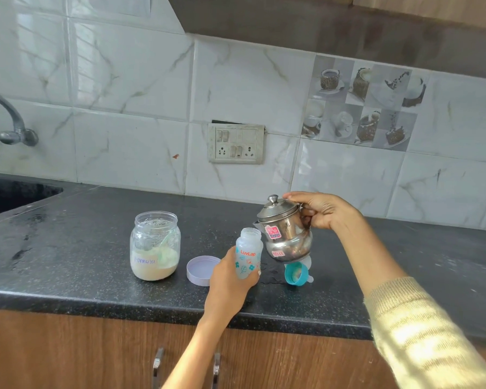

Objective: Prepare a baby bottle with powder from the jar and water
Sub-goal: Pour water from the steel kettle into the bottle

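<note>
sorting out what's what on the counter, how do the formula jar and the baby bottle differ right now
The formula jar stands free on the counter; the baby bottle is gripped by the left hand.
The jar is clear, wider glass-like, partly full of pale powder with a scoop inside; the bottle is slimmer, frosted, printed with teal flowers.
The steel kettle in the right hand tips toward the bottle, not the jar.
Both are uncapped.

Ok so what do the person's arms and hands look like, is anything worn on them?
The right arm wears a pale cream, ribbed knit sleeve that ends short of the wrist, with sunlight striped across it. The right hand is bare: no glove, ring or watch shows. The left hand and its forearm are bare too, with no sleeve, bracelet or ring in view.
</note>
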